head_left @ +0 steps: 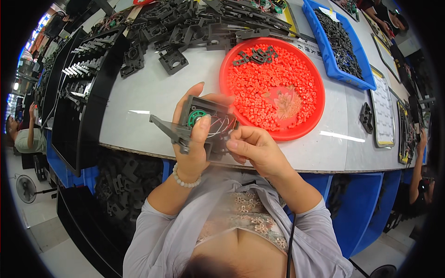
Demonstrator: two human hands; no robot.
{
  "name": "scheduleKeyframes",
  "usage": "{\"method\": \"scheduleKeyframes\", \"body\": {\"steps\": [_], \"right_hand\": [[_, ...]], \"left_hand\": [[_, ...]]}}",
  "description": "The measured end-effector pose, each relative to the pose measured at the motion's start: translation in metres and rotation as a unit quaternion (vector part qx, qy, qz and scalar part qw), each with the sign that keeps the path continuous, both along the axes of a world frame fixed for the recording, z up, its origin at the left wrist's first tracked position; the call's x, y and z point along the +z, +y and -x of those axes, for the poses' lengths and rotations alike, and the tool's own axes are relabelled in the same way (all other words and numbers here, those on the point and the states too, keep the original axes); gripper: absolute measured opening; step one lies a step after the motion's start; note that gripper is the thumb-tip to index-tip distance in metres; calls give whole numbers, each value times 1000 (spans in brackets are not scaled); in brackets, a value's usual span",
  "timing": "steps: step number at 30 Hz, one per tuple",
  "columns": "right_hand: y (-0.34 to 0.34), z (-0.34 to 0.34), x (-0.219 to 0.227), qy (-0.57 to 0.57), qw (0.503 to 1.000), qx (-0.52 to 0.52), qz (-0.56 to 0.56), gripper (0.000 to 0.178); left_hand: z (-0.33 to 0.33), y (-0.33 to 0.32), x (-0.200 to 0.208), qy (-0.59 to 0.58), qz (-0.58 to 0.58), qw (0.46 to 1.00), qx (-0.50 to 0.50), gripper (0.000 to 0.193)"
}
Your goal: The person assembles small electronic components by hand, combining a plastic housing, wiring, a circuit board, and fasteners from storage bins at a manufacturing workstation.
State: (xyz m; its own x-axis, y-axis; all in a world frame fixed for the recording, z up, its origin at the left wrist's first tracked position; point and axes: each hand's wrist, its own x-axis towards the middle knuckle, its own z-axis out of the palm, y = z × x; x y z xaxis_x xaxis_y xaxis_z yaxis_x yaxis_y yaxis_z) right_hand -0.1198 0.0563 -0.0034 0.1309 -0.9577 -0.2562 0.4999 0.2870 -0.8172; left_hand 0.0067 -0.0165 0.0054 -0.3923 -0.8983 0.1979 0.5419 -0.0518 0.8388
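My left hand (192, 143) is wrapped round a dark grey plastic housing (185, 132), held above the front edge of the table. Inside the housing sits a round green part (197, 117), with thin red and white wires (221, 126) running from it to the right. A long arm of the housing sticks out to the left. My right hand (254, 147) pinches at the housing's right side, by the wires; what lies between its fingertips is hidden. Just beyond stands a round red tray (320, 99) of small red plastic pieces (255, 88), with several black parts (257, 55) on top.
Dark grey housings (174, 60) lie heaped at the far side of the white table (139, 99). A blue bin (369, 83) of small black parts stands at the far right. Black trays (88, 109) with metal pieces are on the left. Blue bins (352, 208) sit below the table edge.
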Motion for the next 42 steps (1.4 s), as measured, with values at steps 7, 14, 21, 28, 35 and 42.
{"method": "scheduleKeyframes", "body": {"steps": [7,14,21,28,35,42], "right_hand": [[0,-6,-10,20,999,-34,2,23],[-1,-11,-10,-27,999,-32,12,24],[1,-13,-19,-92,993,-10,68,52],[1,-18,-21,-97,992,-35,75,51],[-4,-6,-5,275,942,-110,156,46],[-7,-4,1,591,704,-160,359,50]], "left_hand": [[2,2,-3,-45,30,998,30,43],[-1,8,3,-16,-18,999,23,41],[-2,7,-2,-59,46,997,26,39],[-1,10,-3,-57,25,997,42,37],[0,4,-3,-14,-60,995,75,39],[-3,3,-8,-42,-20,996,77,38]]}}
